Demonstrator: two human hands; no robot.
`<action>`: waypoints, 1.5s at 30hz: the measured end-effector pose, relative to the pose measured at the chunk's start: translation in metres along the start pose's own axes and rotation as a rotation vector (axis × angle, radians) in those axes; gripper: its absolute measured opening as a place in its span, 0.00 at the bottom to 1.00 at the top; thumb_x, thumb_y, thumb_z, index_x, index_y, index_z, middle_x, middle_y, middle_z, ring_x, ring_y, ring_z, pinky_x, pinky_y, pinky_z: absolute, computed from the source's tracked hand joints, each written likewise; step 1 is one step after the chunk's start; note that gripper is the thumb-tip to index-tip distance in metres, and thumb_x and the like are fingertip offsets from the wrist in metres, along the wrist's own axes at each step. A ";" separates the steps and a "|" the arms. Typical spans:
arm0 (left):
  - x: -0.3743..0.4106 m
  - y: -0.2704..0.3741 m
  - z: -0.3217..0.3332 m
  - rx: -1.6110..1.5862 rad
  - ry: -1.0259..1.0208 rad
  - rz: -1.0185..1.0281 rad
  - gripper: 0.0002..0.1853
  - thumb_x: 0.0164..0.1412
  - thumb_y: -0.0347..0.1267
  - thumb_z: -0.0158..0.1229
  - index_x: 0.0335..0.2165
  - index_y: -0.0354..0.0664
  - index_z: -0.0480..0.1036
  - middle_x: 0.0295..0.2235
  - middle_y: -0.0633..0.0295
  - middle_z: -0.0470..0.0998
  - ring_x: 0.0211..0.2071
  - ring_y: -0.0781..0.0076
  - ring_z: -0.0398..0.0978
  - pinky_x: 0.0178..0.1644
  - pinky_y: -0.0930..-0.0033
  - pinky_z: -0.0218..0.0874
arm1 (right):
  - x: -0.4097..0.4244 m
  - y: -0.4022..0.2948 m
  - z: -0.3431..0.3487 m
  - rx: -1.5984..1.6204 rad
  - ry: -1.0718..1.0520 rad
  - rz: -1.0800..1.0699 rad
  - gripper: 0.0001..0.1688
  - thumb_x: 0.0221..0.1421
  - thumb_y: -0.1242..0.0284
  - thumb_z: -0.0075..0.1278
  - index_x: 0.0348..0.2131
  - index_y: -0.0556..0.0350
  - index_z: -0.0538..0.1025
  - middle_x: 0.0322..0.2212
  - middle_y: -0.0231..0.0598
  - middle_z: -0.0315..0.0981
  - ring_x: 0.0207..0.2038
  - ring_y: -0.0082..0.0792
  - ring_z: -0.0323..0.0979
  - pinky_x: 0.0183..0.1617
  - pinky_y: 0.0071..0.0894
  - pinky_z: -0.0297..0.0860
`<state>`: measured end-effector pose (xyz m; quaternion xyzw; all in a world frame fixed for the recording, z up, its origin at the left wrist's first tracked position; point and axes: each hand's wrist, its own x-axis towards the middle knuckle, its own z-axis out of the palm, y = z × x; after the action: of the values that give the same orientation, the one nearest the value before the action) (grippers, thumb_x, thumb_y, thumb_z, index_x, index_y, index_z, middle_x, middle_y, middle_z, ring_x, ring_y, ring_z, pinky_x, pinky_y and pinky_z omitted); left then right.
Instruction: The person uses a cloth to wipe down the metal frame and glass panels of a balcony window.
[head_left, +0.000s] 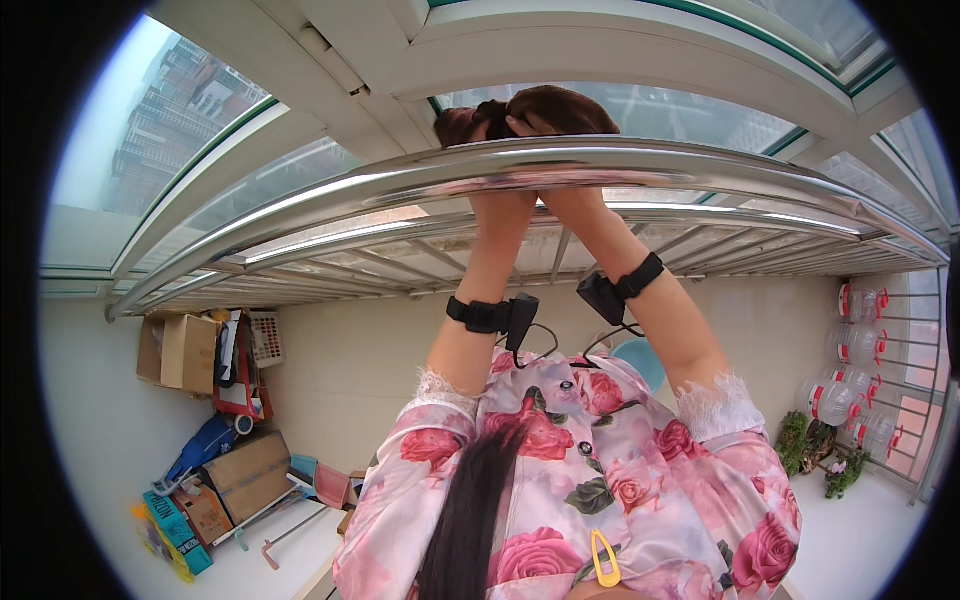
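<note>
A dark brown cloth is bunched up just beyond the upper tube of a stainless-steel railing. My left hand grips the left part of the cloth, its fingers half buried in the folds. Close beside it, my right hand holds the larger right part. Both arms reach through under the top tube, which hides part of my hands and wrists. Behind the cloth is a window pane in a white frame. I cannot tell whether the cloth touches the glass.
Upright bars run below the railing. Cardboard boxes, a blue folded cart and a dustpan stand at left. Plastic bottles and potted plants line the right side. A light-blue basin sits partly behind my right arm.
</note>
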<state>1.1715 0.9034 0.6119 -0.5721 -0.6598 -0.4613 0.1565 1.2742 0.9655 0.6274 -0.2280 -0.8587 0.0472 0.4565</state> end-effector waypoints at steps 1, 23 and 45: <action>-0.012 -0.006 0.009 0.044 -0.100 -0.061 0.22 0.49 0.31 0.62 0.44 0.33 0.70 0.41 0.46 0.73 0.42 0.44 0.70 0.47 0.52 0.61 | 0.000 0.000 -0.005 -0.012 -0.027 0.032 0.27 0.53 0.74 0.52 0.54 0.49 0.70 0.54 0.34 0.66 0.54 0.42 0.65 0.56 0.42 0.63; 0.019 0.117 0.109 -0.088 -0.352 -0.050 0.16 0.55 0.25 0.55 0.44 0.33 0.71 0.40 0.44 0.74 0.43 0.45 0.70 0.46 0.53 0.63 | -0.036 0.113 -0.074 -0.047 0.100 0.344 0.04 0.40 0.76 0.51 0.21 0.57 0.76 0.22 0.49 0.73 0.30 0.49 0.72 0.37 0.40 0.69; 0.036 0.255 0.267 -0.178 -0.258 0.295 0.18 0.48 0.25 0.59 0.42 0.38 0.71 0.37 0.48 0.74 0.38 0.45 0.71 0.42 0.50 0.61 | -0.080 0.285 -0.198 0.113 0.385 0.380 0.15 0.47 0.80 0.48 0.39 0.61 0.72 0.33 0.55 0.72 0.39 0.58 0.69 0.42 0.48 0.66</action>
<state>1.4760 1.1157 0.6080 -0.7284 -0.5401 -0.4128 0.0856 1.5710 1.1598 0.5984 -0.3639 -0.6940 0.1355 0.6062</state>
